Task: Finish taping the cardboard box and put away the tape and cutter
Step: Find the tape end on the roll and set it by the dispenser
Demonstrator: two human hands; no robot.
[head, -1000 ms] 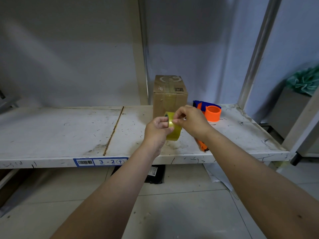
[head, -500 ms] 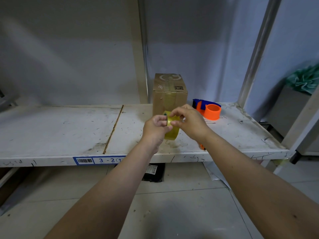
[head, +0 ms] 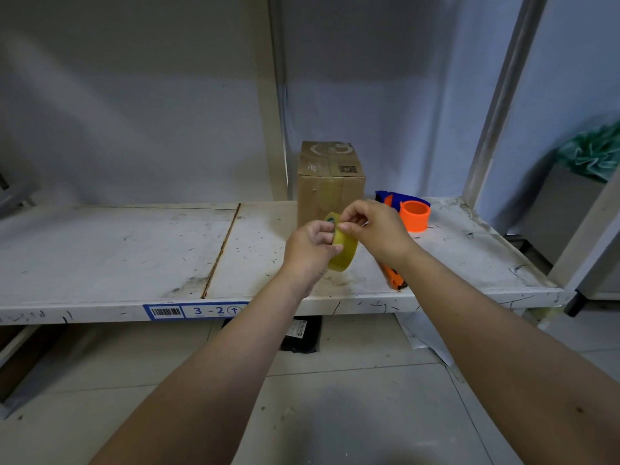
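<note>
Left hand (head: 310, 251) grip wraps tape roll (head: 343, 250) above shelf (head: 134, 250), before cardboard box (head: 330, 182); right hand (head: 374, 226) grip pinches at roll's rim. Should peel the end slowly, straight, roll steady. Cutter (head: 393, 277) beside.

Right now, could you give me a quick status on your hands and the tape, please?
Left hand gripping tape roll; right hand pinching at its top edge. Cardboard box upright on shelf behind. Orange cutter under right wrist.
</note>
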